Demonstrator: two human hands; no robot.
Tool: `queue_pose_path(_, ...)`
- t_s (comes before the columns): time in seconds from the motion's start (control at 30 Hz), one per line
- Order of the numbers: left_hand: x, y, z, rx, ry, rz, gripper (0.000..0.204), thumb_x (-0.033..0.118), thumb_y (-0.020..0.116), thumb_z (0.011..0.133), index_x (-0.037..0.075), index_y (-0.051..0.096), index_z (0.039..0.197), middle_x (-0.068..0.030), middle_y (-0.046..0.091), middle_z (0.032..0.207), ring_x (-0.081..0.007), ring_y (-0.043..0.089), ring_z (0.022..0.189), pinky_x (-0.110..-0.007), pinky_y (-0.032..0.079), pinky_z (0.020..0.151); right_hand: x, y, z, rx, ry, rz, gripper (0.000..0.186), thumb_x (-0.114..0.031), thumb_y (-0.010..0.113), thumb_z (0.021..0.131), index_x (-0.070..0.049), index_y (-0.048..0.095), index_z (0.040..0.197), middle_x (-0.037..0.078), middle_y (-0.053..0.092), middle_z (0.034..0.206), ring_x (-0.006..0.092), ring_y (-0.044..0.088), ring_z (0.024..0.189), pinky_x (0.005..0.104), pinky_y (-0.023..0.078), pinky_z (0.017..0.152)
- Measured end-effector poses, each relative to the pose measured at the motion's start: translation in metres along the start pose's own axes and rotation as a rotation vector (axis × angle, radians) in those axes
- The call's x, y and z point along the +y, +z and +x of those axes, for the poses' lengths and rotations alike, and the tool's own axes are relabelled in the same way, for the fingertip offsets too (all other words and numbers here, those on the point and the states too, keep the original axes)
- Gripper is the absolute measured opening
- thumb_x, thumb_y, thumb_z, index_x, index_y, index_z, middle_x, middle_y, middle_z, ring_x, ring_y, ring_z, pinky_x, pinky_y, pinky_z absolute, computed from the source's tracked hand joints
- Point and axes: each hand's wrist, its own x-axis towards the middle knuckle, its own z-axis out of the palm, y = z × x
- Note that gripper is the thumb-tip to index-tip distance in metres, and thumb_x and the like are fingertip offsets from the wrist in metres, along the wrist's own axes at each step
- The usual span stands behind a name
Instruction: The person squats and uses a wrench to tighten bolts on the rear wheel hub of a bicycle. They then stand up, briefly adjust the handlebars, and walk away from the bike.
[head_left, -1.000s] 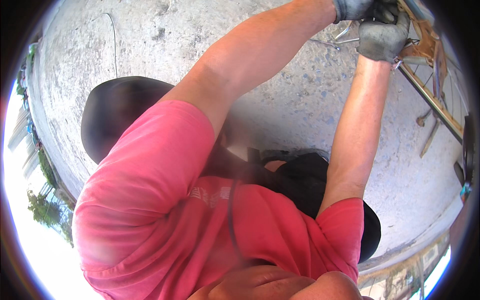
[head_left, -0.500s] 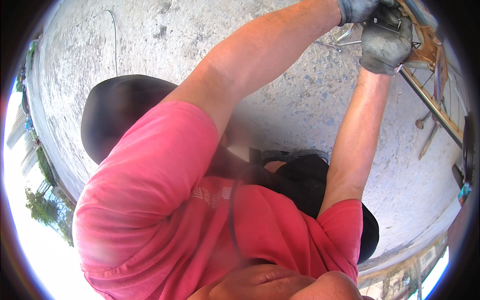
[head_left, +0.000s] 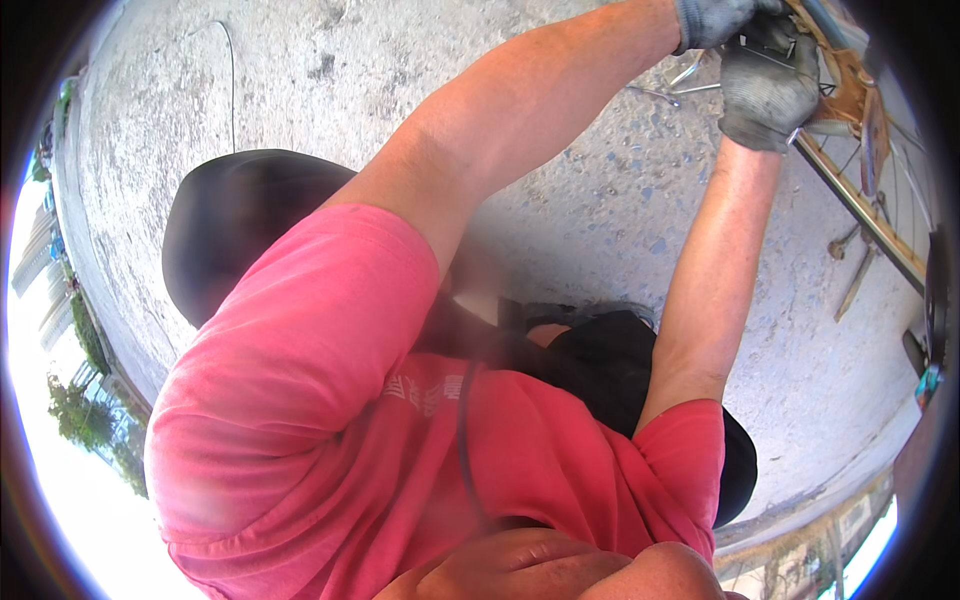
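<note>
My left hand (head_left: 718, 20), in a grey work glove, reaches to the top right, its fingers bent round toward my right hand. My right hand (head_left: 768, 95), in a stained grey glove, is closed, with the fingers curled over a dark metal piece (head_left: 765, 46) that I cannot name. Both hands touch or nearly touch there, beside a rusty brown metal part (head_left: 850, 85). Thin spokes and a long straight bar (head_left: 865, 215) run down from it on the right. Left of my right glove, thin shiny metal rods (head_left: 697, 88) stick out. The left fingertips are partly hidden.
A thin bent wire (head_left: 232, 90) lies on the rough concrete ground (head_left: 560, 220) at the left. A slim rod-like piece (head_left: 855, 285) lies under the bar at the right. My knees in black (head_left: 260, 215) are bent below my arms. A small blue thing (head_left: 928, 382) is at the far right.
The rusty part and the bar have shifted slightly, and my right hand has tilted a little with them. Both hands stay together at the same spot.
</note>
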Motion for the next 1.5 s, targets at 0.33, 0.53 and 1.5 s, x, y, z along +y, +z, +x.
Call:
queue_pose_path(0.33,-0.006,-0.001,0.004,-0.009,-0.009,-0.03,0.028,0.015,0.048,0.098,0.002,0.065,0.116,-0.0078,0.068,0.106,-0.0152,0.063,0.096,-0.03,0.051,0.085,0.02,0.011,-0.014,-0.225,-0.12,-0.417,0.033,-0.028,0.053,0.095,-0.006,0.065,0.118,0.007,0.068,0.114,0.0203,0.062,0.107,0.0345,0.048,0.093)
queue_pose_path(0.53,0.008,0.005,-0.002,0.02,-0.066,-0.21,0.026,0.014,0.05,0.098,0.003,0.063,0.117,-0.0068,0.067,0.105,-0.0142,0.064,0.094,-0.028,0.052,0.083,0.024,0.019,-0.015,-0.218,-0.113,-0.415,0.029,-0.026,0.053,0.095,-0.007,0.067,0.112,0.008,0.069,0.111,0.0208,0.063,0.104,0.0344,0.048,0.093)
queue_pose_path(1.5,-0.017,0.001,0.006,-0.032,-0.195,-0.732,0.02,0.012,0.058,0.096,0.007,0.062,0.115,-0.006,0.069,0.101,-0.0169,0.066,0.086,-0.031,0.056,0.078,-0.008,-0.019,0.002,-0.103,-0.028,-0.349,0.02,-0.021,0.061,0.086,-0.004,0.064,0.097,0.002,0.06,0.083,0.0167,0.055,0.087,0.0373,0.042,0.092)
